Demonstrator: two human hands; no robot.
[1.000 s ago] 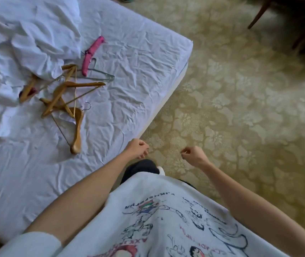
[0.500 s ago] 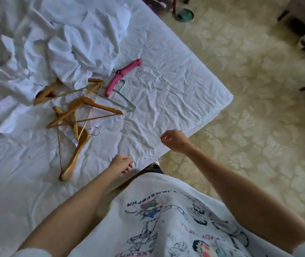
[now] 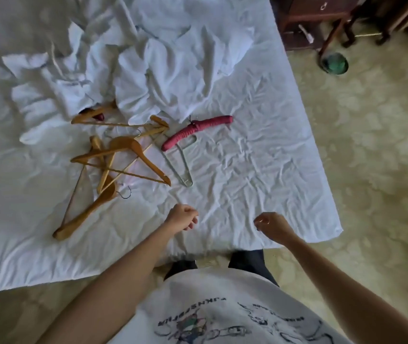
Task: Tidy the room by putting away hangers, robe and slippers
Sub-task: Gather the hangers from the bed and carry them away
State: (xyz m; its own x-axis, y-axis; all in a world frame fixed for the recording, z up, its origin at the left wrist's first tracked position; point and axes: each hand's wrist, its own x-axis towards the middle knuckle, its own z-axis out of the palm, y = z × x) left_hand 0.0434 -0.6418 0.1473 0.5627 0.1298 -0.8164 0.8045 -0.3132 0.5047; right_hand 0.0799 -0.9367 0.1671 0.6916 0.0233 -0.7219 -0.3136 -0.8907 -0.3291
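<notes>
Hovering over near bed (image 3: 260, 170), left hand (image 3: 182, 217) and right hand (image 3: 271, 223) loosely curled (holding nothing); wooden hangers (image 3: 123, 155) far left.

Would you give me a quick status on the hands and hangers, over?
Left hand and right hand empty, loosely curled, over bed. Wooden hangers tangled, untouched; pink hanger beside. Nothing blocking.

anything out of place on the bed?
Yes. Several wooden hangers lie crossed in a tangled heap on the bed, one partly under the crumpled white robe. A pink padded hanger lies on a wire one beside them.
</notes>
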